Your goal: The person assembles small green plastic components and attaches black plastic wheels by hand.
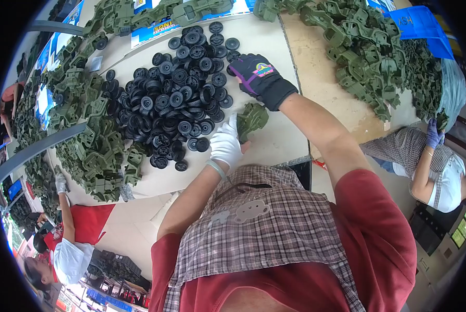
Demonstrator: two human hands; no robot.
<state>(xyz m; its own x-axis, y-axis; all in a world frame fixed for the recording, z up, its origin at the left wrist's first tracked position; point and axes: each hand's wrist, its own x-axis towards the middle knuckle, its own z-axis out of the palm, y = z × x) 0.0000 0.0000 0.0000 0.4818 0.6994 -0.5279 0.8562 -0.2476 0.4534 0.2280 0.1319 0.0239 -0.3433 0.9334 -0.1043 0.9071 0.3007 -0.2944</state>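
My left hand [226, 144], in a white glove, is closed on an olive-green molded plastic toy vehicle part [253, 120] just above the table's near edge. My right hand [259, 78], in a black glove with purple trim, reaches to the right side of a heap of black toy wheels [162, 101]. Its fingertips are closed on a black wheel [231, 69], partly covered by the glove. More loose wheels lie around the heap, some showing spoked hubs. The underside of the held green part is hidden from view.
Green plastic parts are piled at the left [95, 151], along the far edge and at the right [365, 57]. A grey metal bar [40, 148] crosses the left side. A blue bin [420, 28] stands far right. Co-workers sit at left [71, 255] and right [441, 177].
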